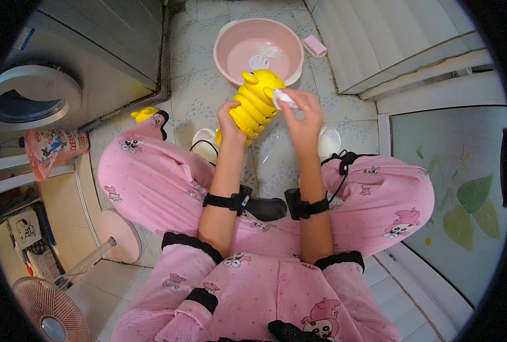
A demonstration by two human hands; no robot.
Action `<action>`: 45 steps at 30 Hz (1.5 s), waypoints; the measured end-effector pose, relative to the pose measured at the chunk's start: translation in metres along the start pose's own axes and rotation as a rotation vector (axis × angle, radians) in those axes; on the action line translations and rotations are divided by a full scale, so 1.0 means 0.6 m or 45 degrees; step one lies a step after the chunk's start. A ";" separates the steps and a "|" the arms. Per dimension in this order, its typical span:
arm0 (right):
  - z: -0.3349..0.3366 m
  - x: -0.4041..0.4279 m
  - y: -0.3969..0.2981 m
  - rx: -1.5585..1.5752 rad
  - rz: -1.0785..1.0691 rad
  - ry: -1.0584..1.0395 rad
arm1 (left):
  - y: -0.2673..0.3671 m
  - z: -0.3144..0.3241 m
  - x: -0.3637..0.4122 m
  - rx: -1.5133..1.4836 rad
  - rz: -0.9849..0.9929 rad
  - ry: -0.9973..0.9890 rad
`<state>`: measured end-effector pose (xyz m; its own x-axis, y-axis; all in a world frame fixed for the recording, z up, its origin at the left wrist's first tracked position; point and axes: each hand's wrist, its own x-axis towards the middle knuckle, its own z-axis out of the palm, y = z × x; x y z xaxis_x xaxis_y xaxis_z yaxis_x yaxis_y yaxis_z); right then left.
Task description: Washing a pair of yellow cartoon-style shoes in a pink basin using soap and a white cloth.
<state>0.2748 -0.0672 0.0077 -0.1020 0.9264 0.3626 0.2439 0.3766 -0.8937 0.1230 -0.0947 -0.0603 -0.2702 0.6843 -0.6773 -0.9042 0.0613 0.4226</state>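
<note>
A yellow ribbed plastic toy (253, 104) with small rounded knobs at its upper end is tilted in front of me. My left hand (231, 124) grips its lower left side. Pinched in the fingers of my right hand (302, 113) is a small white cloth or wipe (285, 100), which touches the toy's upper right part. Just beyond the toy, a pink plastic basin (257, 25) stands on the tiled floor; a whitish item bearing print (258, 63) lies inside it.
A pink-and-white brush or soap box (314, 45) lies right of the basin. Another yellow piece (144, 113) is beside my left knee. A front-loading washing machine (35, 98), a pink printed bag (54, 147) and a fan (51, 312) stand left. A frosted glass door (446, 171) is right.
</note>
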 end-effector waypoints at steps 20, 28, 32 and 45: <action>0.001 -0.002 -0.009 0.005 -0.082 0.025 | 0.025 0.038 -0.037 0.027 0.135 -0.027; -0.001 0.002 0.005 -0.010 -0.005 0.083 | 0.010 0.022 -0.023 0.148 0.257 -0.071; 0.005 -0.004 0.005 0.014 -0.035 0.060 | 0.007 0.029 -0.031 0.013 0.185 -0.006; 0.027 -0.015 0.009 -0.037 0.102 0.335 | -0.009 0.026 -0.034 0.066 0.186 0.045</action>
<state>0.2615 -0.0733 -0.0046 0.1715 0.9207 0.3506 0.2689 0.2986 -0.9157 0.1388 -0.0979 -0.0394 -0.4101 0.6625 -0.6268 -0.8364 0.0009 0.5481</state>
